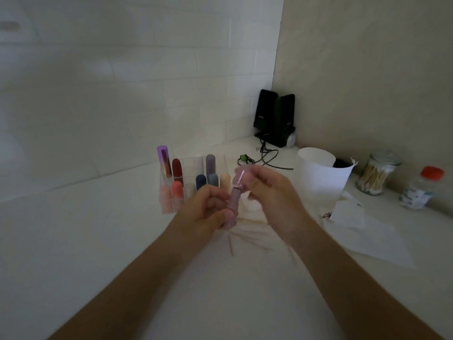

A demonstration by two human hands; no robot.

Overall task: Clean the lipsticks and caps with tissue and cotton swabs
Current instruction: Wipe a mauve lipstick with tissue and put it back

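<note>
My left hand (208, 209) grips the mauve lipstick tube (232, 207) by its lower body, held upright above the white table. My right hand (269, 190) pinches the tube's pink cap (241, 179) at the top, sitting on or just above the tube. Behind my hands a clear organiser (171, 190) holds several lipsticks of different colours. A thin cotton swab stick (231, 245) lies on a crumpled tissue (247, 231) under my hands. Flat tissue sheets (362, 231) lie to the right, one with a dark stain (327, 215).
A white bin (321, 175) stands at the right, behind it a glass jar of cotton swabs (375, 175) and a red-lidded jar (421, 187). Black speakers (275, 119) with a cable (264, 158) fill the corner. Tiled wall runs behind.
</note>
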